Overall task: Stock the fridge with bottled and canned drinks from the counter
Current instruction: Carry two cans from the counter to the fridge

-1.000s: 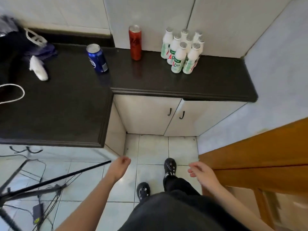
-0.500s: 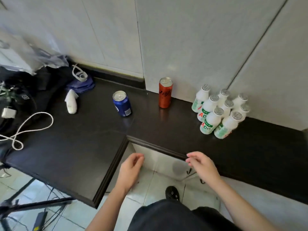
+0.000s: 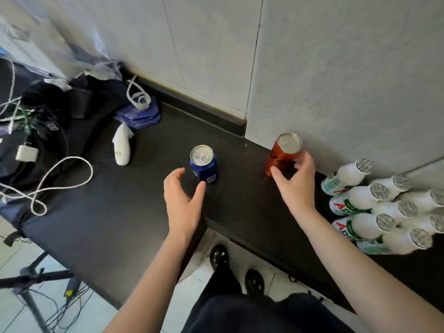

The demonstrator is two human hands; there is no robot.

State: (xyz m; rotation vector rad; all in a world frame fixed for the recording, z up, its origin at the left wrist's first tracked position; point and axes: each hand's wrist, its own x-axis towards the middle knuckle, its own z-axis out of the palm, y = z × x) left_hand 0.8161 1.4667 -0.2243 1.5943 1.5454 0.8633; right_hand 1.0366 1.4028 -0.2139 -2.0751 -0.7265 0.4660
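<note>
While the left hand [image 3: 182,203] hovers with released grip at seven o'clock of the sealed blue can [image 3: 204,165], the right hand [image 3: 296,186] grasps the sealed red can [image 3: 283,155] on the worktop [image 3: 125,212], white bottles [image 3: 374,207] capped at three o'clock.

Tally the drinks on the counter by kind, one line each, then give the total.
Blue can: 1
Red can: 1
White bottles with foil caps: 8 visible; the cluster runs to the frame's right edge, so more may be cut off
Total: 10 drinks visible
</note>
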